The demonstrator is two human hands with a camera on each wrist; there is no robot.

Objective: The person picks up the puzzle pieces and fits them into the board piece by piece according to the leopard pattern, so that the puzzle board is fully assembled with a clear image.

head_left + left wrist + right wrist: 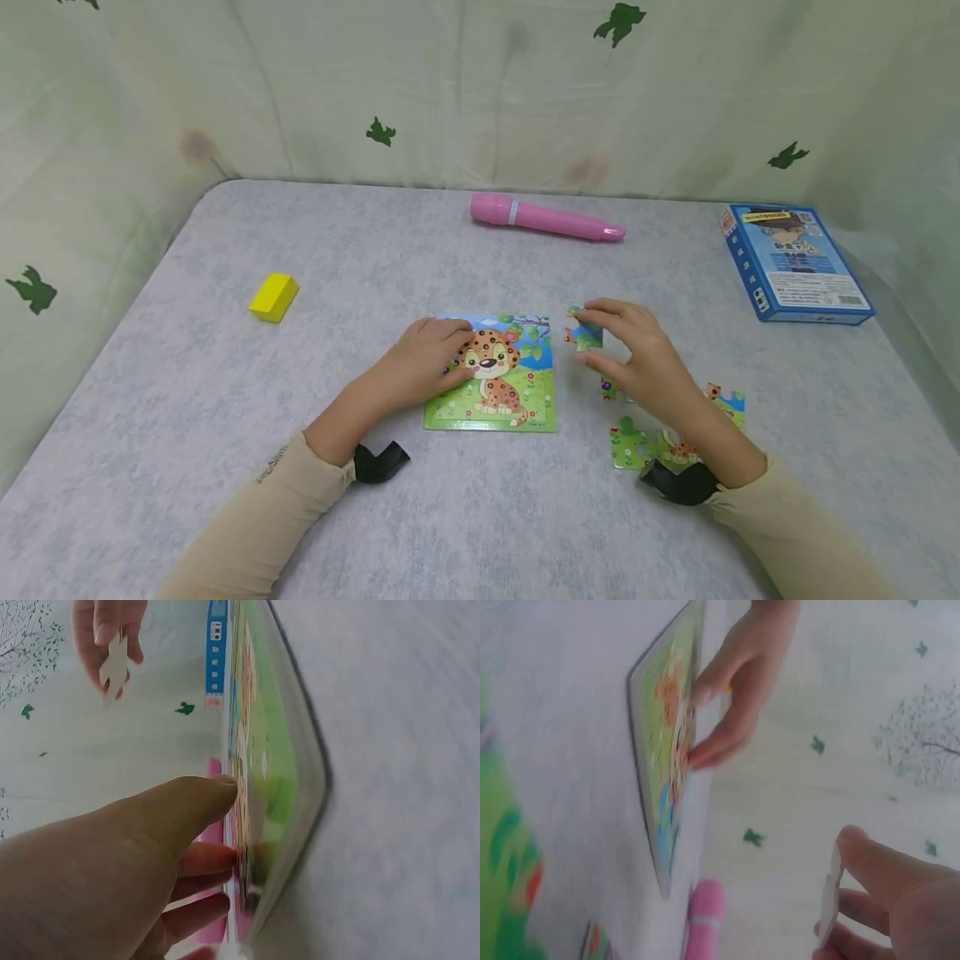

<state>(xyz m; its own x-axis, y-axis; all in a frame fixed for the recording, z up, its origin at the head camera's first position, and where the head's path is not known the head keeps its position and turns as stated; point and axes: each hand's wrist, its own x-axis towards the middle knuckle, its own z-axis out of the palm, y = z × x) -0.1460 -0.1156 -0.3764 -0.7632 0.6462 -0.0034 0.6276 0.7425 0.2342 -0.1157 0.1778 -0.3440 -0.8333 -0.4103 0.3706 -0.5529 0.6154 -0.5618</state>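
Note:
A square leopard jigsaw board (534, 404) lies flat on the table. My left hand (431, 360) rests over its left side; in the left wrist view the thumb and fingertips touch the picture surface (274, 780). To the right of the board, my right hand (643, 354) pinches a puzzle piece (589, 336) with green and blue print between thumb and fingers. The right wrist view shows that puzzle piece (829, 896) edge-on, held above the table. Several loose puzzle pieces (628, 447) lie beneath and beside the right forearm, partly hidden by it.
A pink microphone-shaped pen (551, 219) lies at the back of the table. Toward the left sits a yellow block (273, 297). A blue box (798, 262) with a printed figure stands at the back right. A pale curtain (480, 92) hangs behind the table.

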